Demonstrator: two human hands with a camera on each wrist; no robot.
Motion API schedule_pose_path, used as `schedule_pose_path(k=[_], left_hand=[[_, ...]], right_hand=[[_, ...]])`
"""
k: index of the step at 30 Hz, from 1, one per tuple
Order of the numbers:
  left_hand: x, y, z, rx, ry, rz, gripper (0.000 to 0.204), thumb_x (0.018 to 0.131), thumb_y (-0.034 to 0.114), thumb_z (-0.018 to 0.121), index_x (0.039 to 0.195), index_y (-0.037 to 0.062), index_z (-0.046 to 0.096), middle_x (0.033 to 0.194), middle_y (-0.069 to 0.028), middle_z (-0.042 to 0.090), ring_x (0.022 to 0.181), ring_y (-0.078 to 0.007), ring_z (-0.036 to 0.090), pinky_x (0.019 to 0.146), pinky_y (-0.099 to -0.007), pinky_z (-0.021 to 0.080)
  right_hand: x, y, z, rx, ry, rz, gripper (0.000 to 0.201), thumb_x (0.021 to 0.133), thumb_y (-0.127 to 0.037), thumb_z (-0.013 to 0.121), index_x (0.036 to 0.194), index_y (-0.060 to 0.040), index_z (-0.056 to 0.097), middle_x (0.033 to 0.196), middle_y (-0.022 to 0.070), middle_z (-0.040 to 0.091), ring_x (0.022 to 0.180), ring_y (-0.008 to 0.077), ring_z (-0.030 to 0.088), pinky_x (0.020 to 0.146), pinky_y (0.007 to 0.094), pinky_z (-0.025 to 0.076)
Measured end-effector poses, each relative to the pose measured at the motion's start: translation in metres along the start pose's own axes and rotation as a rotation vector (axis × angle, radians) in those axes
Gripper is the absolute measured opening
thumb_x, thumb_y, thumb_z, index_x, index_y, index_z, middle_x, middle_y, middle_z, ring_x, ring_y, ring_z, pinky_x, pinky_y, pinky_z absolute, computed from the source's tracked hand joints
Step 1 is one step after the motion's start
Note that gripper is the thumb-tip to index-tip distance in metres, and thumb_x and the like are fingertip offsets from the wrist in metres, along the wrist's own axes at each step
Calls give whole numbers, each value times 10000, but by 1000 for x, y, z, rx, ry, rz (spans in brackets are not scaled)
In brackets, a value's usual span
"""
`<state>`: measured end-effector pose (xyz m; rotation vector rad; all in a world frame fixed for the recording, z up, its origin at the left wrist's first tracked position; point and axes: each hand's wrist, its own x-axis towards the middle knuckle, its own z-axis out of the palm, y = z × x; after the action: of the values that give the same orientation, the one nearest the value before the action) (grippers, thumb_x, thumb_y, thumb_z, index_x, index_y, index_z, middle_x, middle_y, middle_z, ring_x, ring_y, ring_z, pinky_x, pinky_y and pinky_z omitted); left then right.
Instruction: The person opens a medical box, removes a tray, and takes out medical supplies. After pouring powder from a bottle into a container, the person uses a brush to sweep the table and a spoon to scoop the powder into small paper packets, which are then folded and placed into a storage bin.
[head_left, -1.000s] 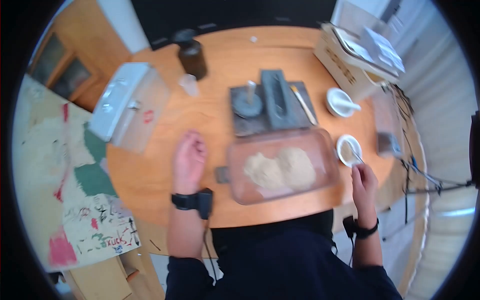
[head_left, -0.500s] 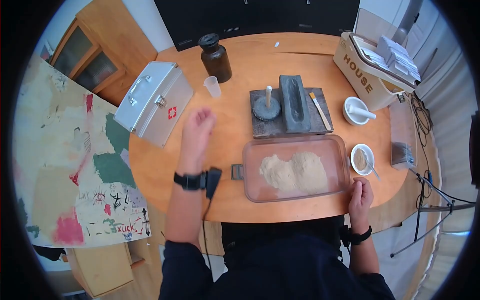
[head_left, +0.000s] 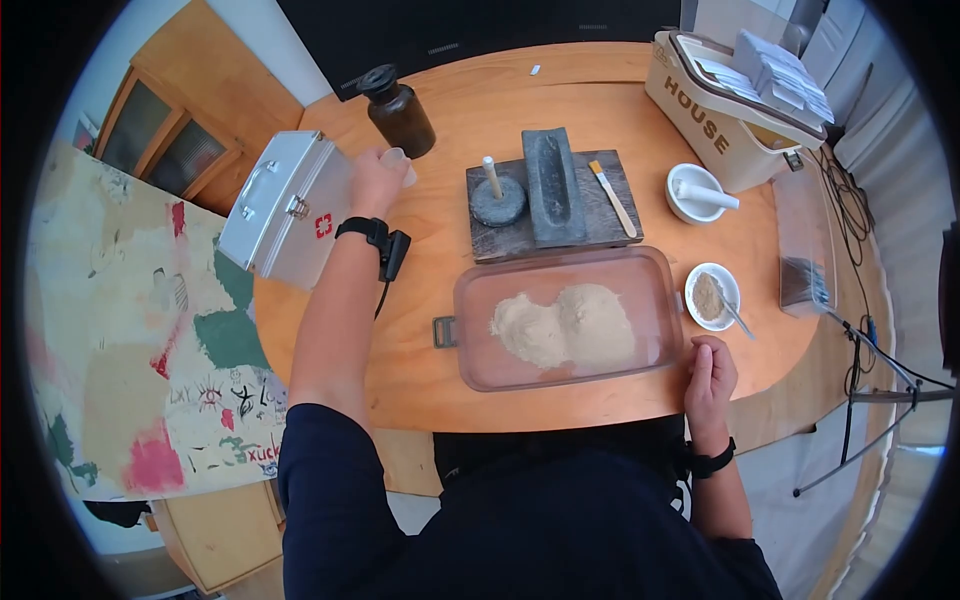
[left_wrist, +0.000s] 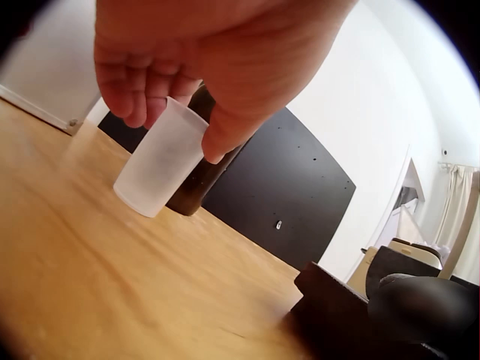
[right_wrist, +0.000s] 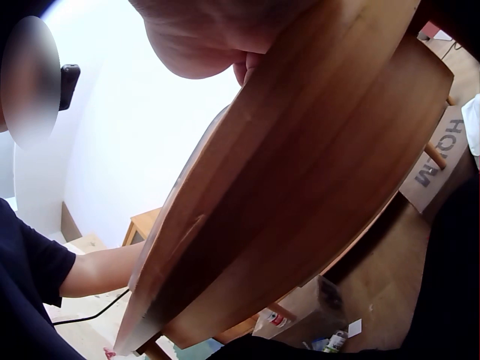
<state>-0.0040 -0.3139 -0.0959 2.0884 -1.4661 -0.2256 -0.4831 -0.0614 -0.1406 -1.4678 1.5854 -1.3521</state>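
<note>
My left hand (head_left: 378, 185) reaches to the back left of the table and holds a small frosted plastic cup (left_wrist: 159, 161) by its rim, thumb on one side and fingers on the other. Most of the cup is hidden behind that hand in the head view. A dark brown glass bottle (head_left: 403, 122) with a stopper stands just behind it. At the front edge, near the tray's right corner, rests my right hand (head_left: 711, 380), fingers loosely curled with nothing in them. Close to it is a white bowl (head_left: 712, 318) of tan powder with a spoon (head_left: 738, 316) in it.
A clear tray (head_left: 468, 368) bears two mounds of tan powder (head_left: 565, 325). Behind it a dark board (head_left: 620, 200) carries a stone trough (head_left: 552, 190), a grinding wheel (head_left: 497, 203) and a brush (head_left: 613, 200). A silver case (head_left: 300, 215) stands left; a white mortar (head_left: 690, 212) and a HOUSE box (head_left: 700, 115) right.
My left hand has moved forward to the plastic cup and taken hold of it. My right hand has let go of the spoon and drawn back to the table edge.
</note>
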Motion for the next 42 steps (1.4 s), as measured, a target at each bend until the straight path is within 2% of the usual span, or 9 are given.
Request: schedule_pose_path(k=[2, 5, 9, 12, 15, 20, 24, 33, 42], left_hand=[[-7, 4, -1, -80, 56, 6, 427, 826, 325, 771, 1085, -4, 683, 1005, -178, 724, 963, -325, 697, 835, -404, 534], [-10, -4, 4, -195, 13, 50, 448, 826, 299, 790, 1117, -16, 660, 1017, -147, 714, 920, -250, 690, 814, -346, 532], [-30, 0, 4, -122, -3, 91, 439, 815, 320, 788, 1090, 1, 666, 982, -151, 725, 904, -274, 702, 813, -365, 535], [-32, -2, 7, -189, -24, 76, 510, 808, 311, 796, 1175, 1, 626, 1076, -164, 706, 968, -273, 688, 831, -360, 530], [-52, 6, -2, -55, 108, 66, 596, 830, 317, 797, 1265, -21, 568, 1108, -122, 655, 981, -208, 635, 857, -334, 518], [-139, 14, -45, -426, -142, 180, 429, 873, 63, 730, 1263, 2, 563, 1095, -54, 627, 998, -121, 580, 837, -250, 492], [-222, 9, -56, -453, -228, 215, 358, 881, 22, 685, 1216, -16, 567, 1076, -69, 597, 986, -146, 569, 857, -284, 478], [-333, -6, -35, -856, 37, -69, 274, 959, -37, 542, 1228, 7, 511, 1089, -41, 529, 1009, -126, 513, 921, -268, 420], [-344, -14, -17, -789, 128, -14, 220, 951, -35, 531, 1166, 3, 500, 1082, -70, 499, 958, -141, 493, 868, -262, 416]], right_hand=[[-1, 1, 0, -11, -8, -2, 194, 1038, -124, 500, 1031, 12, 639, 759, 2, 550, 680, 69, 496, 613, 227, 410], [-1, 0, 0, -41, -7, -38, 195, 1038, -122, 499, 1038, 13, 640, 766, 9, 561, 686, 76, 507, 622, 230, 417], [0, 0, 3, -16, -12, -31, 194, 1038, -120, 497, 1037, 11, 639, 764, 10, 558, 680, 72, 502, 617, 225, 413], [0, 0, 2, 6, -17, -7, 190, 1037, -118, 496, 1038, 9, 638, 763, 7, 554, 677, 65, 496, 612, 220, 408], [-2, 2, 1, 18, 2, 9, 185, 1036, -118, 499, 1039, 7, 636, 760, 4, 550, 672, 58, 489, 606, 216, 402], [-3, 1, 4, 15, 30, -31, 182, 1029, -108, 506, 1035, 11, 642, 764, 10, 558, 683, 72, 507, 622, 226, 420], [-2, -4, 4, -88, 39, -43, 131, 972, -82, 576, 973, 20, 657, 807, 98, 638, 720, 180, 607, 683, 307, 496], [-2, -13, 5, -129, 51, -133, 78, 943, -61, 613, 922, -2, 658, 786, 136, 644, 695, 250, 637, 642, 334, 503], [6, -34, -6, -217, 93, -236, 38, 910, -49, 656, 908, -13, 665, 752, 123, 625, 639, 241, 607, 593, 326, 479]])
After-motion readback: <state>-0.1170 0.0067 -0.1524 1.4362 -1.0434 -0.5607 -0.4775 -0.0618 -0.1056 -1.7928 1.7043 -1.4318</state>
